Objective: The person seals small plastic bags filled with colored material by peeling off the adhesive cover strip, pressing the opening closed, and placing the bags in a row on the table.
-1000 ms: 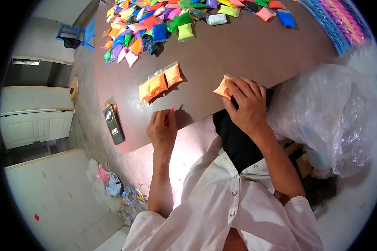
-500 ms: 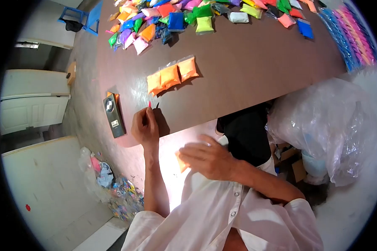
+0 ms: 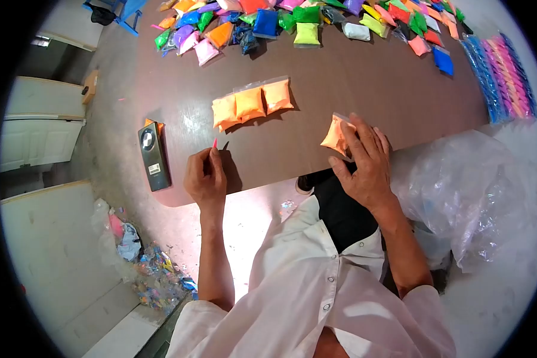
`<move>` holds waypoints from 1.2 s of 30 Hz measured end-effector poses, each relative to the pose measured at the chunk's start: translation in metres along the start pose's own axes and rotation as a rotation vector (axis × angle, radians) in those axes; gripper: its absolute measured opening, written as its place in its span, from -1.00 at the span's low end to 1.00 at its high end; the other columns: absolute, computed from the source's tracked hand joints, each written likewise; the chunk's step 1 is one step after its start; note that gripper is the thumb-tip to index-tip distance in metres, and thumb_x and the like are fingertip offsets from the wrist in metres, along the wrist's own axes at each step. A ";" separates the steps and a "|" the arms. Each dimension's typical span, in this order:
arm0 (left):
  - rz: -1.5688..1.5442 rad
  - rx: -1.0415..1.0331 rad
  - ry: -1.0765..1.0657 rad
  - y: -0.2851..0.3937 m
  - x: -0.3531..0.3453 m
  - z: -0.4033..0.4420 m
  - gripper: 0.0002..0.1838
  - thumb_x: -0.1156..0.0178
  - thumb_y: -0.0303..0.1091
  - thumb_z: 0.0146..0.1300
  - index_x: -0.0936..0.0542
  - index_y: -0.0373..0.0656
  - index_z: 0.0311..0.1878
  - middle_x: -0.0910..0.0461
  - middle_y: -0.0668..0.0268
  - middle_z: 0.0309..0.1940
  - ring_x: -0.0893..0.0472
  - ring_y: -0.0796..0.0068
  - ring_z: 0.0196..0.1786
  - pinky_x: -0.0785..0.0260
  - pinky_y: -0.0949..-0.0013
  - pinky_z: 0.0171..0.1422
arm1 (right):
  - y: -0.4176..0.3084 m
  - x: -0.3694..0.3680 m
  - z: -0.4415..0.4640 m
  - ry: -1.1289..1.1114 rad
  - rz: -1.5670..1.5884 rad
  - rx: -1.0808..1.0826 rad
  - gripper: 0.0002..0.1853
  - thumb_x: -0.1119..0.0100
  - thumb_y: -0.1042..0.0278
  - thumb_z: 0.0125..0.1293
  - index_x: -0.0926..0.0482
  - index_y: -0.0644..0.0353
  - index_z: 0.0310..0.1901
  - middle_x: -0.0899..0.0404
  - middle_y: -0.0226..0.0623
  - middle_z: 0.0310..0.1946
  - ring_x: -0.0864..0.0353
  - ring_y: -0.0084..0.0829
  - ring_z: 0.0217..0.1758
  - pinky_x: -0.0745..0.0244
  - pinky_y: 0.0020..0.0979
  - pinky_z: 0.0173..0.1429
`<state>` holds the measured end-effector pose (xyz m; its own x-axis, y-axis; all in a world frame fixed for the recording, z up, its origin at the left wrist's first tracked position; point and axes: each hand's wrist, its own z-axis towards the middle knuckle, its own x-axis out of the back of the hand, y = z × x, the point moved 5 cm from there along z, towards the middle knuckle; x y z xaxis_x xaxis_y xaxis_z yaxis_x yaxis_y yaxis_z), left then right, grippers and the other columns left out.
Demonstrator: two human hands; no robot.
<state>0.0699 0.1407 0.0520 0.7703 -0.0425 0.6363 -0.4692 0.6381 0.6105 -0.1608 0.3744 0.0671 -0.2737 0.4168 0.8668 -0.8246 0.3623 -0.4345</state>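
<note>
My left hand rests near the table's front edge, its fingers pinched around a small red pointed tool that stands upright; most of it is hidden in the grip. Over to the right, my right hand lies spread over an orange packet in clear plastic, near the table edge. Its fingers cover the packet's right side, while the thumb points apart below. Ahead of my left hand, a row of three orange packets lies side by side on the brown table.
A dark phone lies left on the table, partly over another orange packet. Many coloured packets are heaped at the far side. Blue and pink packet strips lie far right. A clear plastic bag bulges beside the table.
My right hand has moved from above my lap to the right part of the table, bringing the orange packet with it. My left hand has stayed in place with the red tool.
</note>
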 end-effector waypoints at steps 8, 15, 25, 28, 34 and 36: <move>0.025 -0.015 -0.022 0.002 -0.001 0.002 -0.89 -0.35 -0.44 0.48 -0.68 -0.29 -0.16 -0.58 0.26 -0.43 -0.50 0.52 -0.47 -0.32 0.40 -0.38 | -0.009 -0.012 -0.003 -0.020 -0.037 0.073 -0.29 -0.34 0.06 0.40 -0.45 0.25 0.48 -0.36 -0.07 0.56 -0.30 -0.08 0.63 -0.08 0.08 0.66; 0.025 0.005 -0.029 0.000 0.000 0.002 -0.91 -0.35 -0.45 0.48 -0.69 -0.29 -0.15 -0.57 0.26 -0.44 -0.51 0.51 -0.47 -0.33 0.40 -0.37 | -0.013 -0.014 -0.008 0.030 -0.007 0.036 -0.30 -0.36 0.08 0.38 -0.48 0.25 0.46 -0.42 -0.08 0.53 -0.35 -0.09 0.60 -0.10 0.06 0.65; 0.014 -0.009 -0.020 -0.001 0.000 0.000 -0.88 -0.35 -0.43 0.49 -0.68 -0.29 -0.16 -0.60 0.24 -0.42 -0.53 0.47 -0.46 -0.36 0.38 -0.36 | -0.002 0.010 0.002 0.089 0.144 0.043 -0.30 -0.37 0.18 0.33 -0.47 0.31 0.45 -0.43 0.00 0.50 -0.39 -0.04 0.57 -0.13 0.05 0.65; 0.029 -0.011 -0.034 -0.001 0.000 0.002 -0.87 -0.35 -0.42 0.49 -0.68 -0.29 -0.16 -0.61 0.23 -0.42 -0.54 0.45 -0.45 -0.37 0.37 -0.35 | -0.002 0.003 -0.002 0.048 0.031 0.061 -0.29 -0.38 0.13 0.33 -0.47 0.32 0.44 -0.44 0.00 0.49 -0.39 -0.04 0.57 -0.14 0.04 0.64; 0.050 -0.013 -0.051 0.000 -0.001 0.003 -0.84 -0.34 -0.38 0.52 -0.70 -0.29 -0.15 -0.63 0.29 -0.41 -0.51 0.58 -0.42 -0.34 0.42 -0.35 | 0.004 -0.005 -0.002 0.015 -0.055 0.070 -0.31 -0.40 0.07 0.34 -0.52 0.29 0.40 -0.47 -0.04 0.48 -0.42 -0.09 0.56 -0.17 0.02 0.62; 0.054 -0.016 -0.012 -0.003 0.000 0.001 -0.85 -0.34 -0.39 0.51 -0.70 -0.29 -0.15 -0.64 0.28 -0.40 -0.53 0.57 -0.42 -0.35 0.41 -0.35 | 0.004 -0.004 -0.001 0.025 -0.047 0.073 -0.33 -0.42 0.10 0.33 -0.54 0.27 0.38 -0.49 -0.06 0.47 -0.43 -0.11 0.55 -0.18 0.01 0.61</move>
<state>0.0708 0.1379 0.0507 0.7386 -0.0163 0.6740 -0.5031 0.6522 0.5671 -0.1619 0.3750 0.0613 -0.2221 0.4221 0.8789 -0.8703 0.3205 -0.3739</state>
